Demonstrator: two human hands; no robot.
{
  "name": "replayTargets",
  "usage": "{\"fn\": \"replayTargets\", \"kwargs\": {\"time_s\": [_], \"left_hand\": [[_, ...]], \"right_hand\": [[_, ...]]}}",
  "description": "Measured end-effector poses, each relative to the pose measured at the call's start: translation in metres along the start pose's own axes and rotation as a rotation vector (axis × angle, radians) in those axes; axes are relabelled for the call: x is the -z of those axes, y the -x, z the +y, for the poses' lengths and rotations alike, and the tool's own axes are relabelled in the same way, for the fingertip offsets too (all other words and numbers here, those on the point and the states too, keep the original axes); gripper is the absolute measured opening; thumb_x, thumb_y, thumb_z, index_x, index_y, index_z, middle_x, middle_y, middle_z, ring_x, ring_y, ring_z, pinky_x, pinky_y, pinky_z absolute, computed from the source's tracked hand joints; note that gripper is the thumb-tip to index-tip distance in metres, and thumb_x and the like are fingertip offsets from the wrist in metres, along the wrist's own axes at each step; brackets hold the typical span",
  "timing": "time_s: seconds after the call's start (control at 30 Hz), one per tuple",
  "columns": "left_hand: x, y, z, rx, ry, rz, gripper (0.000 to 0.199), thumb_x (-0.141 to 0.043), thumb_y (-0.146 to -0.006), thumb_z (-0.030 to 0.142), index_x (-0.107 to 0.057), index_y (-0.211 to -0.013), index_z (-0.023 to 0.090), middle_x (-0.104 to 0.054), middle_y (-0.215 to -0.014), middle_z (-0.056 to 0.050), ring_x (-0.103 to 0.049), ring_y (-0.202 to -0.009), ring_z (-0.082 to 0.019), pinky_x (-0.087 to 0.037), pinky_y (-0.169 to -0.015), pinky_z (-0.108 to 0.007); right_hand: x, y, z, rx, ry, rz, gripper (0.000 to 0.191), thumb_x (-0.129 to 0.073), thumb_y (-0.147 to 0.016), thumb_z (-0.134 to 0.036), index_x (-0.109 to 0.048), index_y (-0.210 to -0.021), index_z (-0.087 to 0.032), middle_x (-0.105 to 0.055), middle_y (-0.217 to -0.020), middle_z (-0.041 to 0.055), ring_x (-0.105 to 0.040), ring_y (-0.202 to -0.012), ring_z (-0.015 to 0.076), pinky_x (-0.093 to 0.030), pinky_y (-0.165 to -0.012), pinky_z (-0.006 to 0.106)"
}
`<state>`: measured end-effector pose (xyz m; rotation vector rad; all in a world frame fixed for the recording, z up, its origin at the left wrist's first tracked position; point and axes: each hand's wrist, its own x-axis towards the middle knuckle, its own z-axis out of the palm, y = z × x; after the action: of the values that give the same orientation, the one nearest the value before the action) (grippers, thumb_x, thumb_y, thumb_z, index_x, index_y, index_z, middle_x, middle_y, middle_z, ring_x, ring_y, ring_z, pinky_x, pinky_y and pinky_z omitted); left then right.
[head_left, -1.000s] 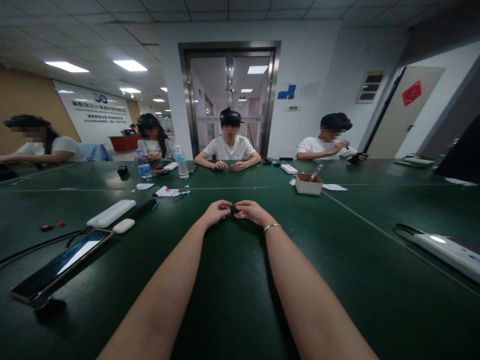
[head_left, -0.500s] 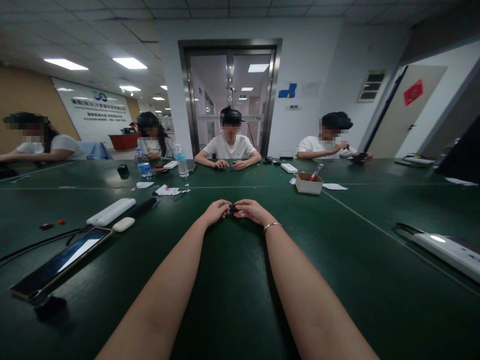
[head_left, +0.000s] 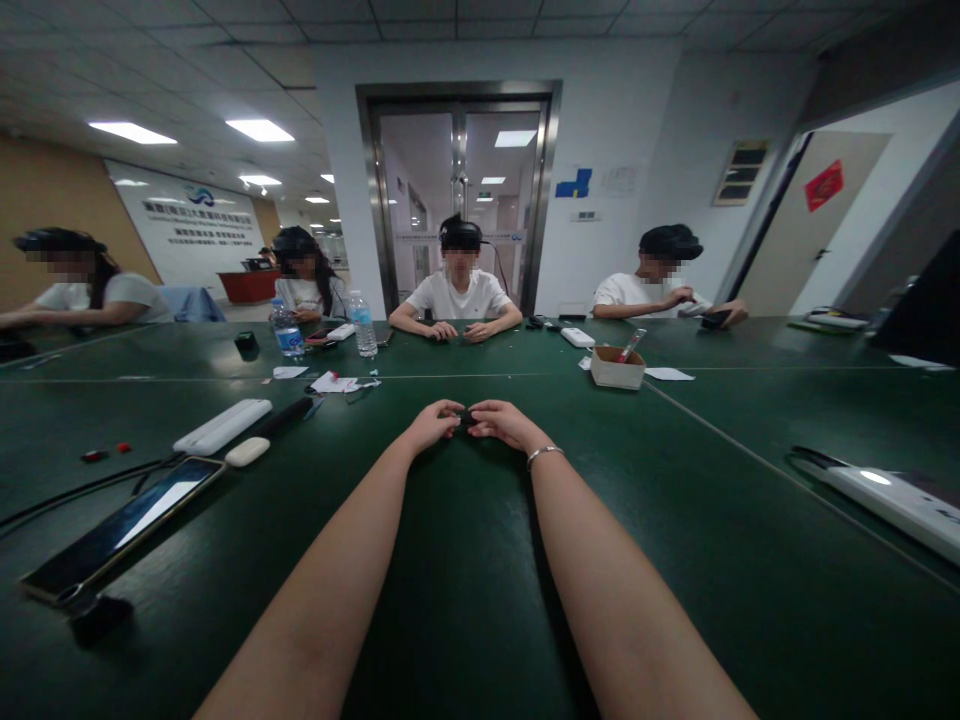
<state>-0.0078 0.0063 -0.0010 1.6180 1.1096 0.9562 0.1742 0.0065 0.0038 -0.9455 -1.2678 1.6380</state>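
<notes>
On green table (head_left: 465,580), open box (head_left: 616,374) holding slim item (head_left: 632,346), left hand (head_left: 433,425) and right hand (head_left: 506,424) pinching black piece (head_left: 467,418)

the small dark object (head_left: 466,418) between the left hand (head_left: 435,424) and the right hand (head_left: 506,424) is partly covered by fingers and too small to identify; how the left fingertips grip is unclear. both forearms run off the bottom edge. the right edge cuts the white device (head_left: 892,500), the left edge the black cable (head_left: 75,493). the box (head_left: 617,372) hides its floor behind its front wall.
</notes>
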Motion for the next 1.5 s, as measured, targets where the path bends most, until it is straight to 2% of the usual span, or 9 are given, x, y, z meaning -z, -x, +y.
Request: {"fn": "replayTargets", "kwargs": {"time_s": [0.23,0.4,0.5,0.7,0.9,1.13,1.2,1.33,1.5], "left_hand": [[-0.0009,-0.0028,-0.0025,-0.002,-0.031,0.003,0.026,-0.047,-0.082,0.029,-0.059,-0.098,0.012,-0.056,-0.068,-0.002,-0.049,-0.053,-0.007,-0.041,-0.051,-0.020],[-0.0020,0.0010,0.0010,-0.016,-0.051,0.016,0.028,-0.054,-0.075,0.021,-0.058,-0.102,0.014,-0.057,-0.083,-0.003,-0.050,-0.056,-0.007,-0.042,-0.052,-0.020],[-0.0014,0.0008,0.0009,-0.031,-0.052,0.011,0.030,-0.054,-0.072,0.015,-0.058,-0.102,0.014,-0.056,-0.078,-0.002,-0.049,-0.054,-0.006,-0.041,-0.052,-0.020],[-0.0007,-0.0046,-0.0047,0.001,-0.041,0.011,0.026,-0.045,-0.082,0.027,-0.059,-0.098,0.012,-0.054,-0.070,-0.001,-0.049,-0.053,-0.007,-0.041,-0.050,-0.020],[-0.0007,-0.0018,-0.0026,-0.045,-0.058,0.024,0.031,-0.054,-0.073,0.016,-0.058,-0.103,0.013,-0.056,-0.079,-0.002,-0.049,-0.054,-0.006,-0.042,-0.052,-0.020],[-0.0014,-0.0022,0.0003,0.007,-0.078,0.029,0.026,-0.043,-0.083,0.029,-0.060,-0.093,0.011,-0.053,-0.067,-0.001,-0.049,-0.052,-0.008,-0.041,-0.050,-0.020],[-0.0014,-0.0017,0.0010,0.004,-0.094,0.036,0.025,-0.046,-0.081,0.029,-0.060,-0.094,0.012,-0.056,-0.073,-0.002,-0.050,-0.053,-0.008,-0.042,-0.050,-0.021],[-0.0005,0.0008,0.0023,-0.033,-0.076,0.025,0.028,-0.054,-0.074,0.017,-0.058,-0.101,0.013,-0.058,-0.085,-0.004,-0.051,-0.057,-0.007,-0.042,-0.051,-0.020],[-0.0002,-0.0001,0.0017,-0.015,-0.072,0.023,0.025,-0.048,-0.078,0.020,-0.059,-0.099,0.012,-0.056,-0.074,-0.002,-0.049,-0.055,-0.007,-0.041,-0.051,-0.019]], "right_hand": [[-0.0006,-0.0005,0.0006,0.000,-0.003,0.000,0.012,-0.061,-0.078,-0.004,-0.059,-0.090,-0.008,-0.068,-0.069,0.0076,-0.069,-0.059,0.0144,-0.057,-0.057,0.020],[-0.0020,0.0025,-0.0018,-0.001,0.020,0.005,0.016,-0.059,-0.079,-0.002,-0.057,-0.094,-0.006,-0.067,-0.067,0.0083,-0.069,-0.059,0.0145,-0.057,-0.057,0.019],[-0.0021,0.0029,-0.0025,-0.008,0.024,-0.001,0.016,-0.058,-0.080,-0.002,-0.057,-0.096,-0.006,-0.067,-0.067,0.0087,-0.069,-0.059,0.0142,-0.057,-0.058,0.019],[-0.0016,0.0022,-0.0017,-0.008,0.009,0.004,0.015,-0.056,-0.081,-0.001,-0.057,-0.094,-0.006,-0.067,-0.068,0.0084,-0.069,-0.058,0.0143,-0.057,-0.057,0.019],[-0.0018,0.0024,-0.0019,-0.007,0.018,0.003,0.016,-0.058,-0.080,-0.002,-0.057,-0.095,-0.006,-0.068,-0.070,0.0094,-0.069,-0.059,0.0146,-0.057,-0.058,0.019],[-0.0003,-0.0004,-0.0006,-0.010,0.008,0.000,0.015,-0.055,-0.081,-0.002,-0.056,-0.095,-0.006,-0.068,-0.070,0.0096,-0.069,-0.059,0.0147,-0.057,-0.059,0.021],[0.0000,-0.0003,-0.0008,-0.013,0.010,0.001,0.016,-0.057,-0.080,-0.003,-0.056,-0.096,-0.006,-0.068,-0.071,0.0098,-0.069,-0.060,0.0151,-0.057,-0.060,0.021],[-0.0003,0.0009,-0.0016,-0.015,0.016,-0.005,0.017,-0.058,-0.080,-0.003,-0.056,-0.097,-0.006,-0.068,-0.070,0.0100,-0.069,-0.060,0.0150,-0.057,-0.060,0.020],[-0.0009,0.0015,-0.0018,-0.016,0.015,-0.002,0.016,-0.056,-0.081,-0.002,-0.056,-0.097,-0.005,-0.068,-0.071,0.0102,-0.069,-0.059,0.0145,-0.057,-0.059,0.020]]}}
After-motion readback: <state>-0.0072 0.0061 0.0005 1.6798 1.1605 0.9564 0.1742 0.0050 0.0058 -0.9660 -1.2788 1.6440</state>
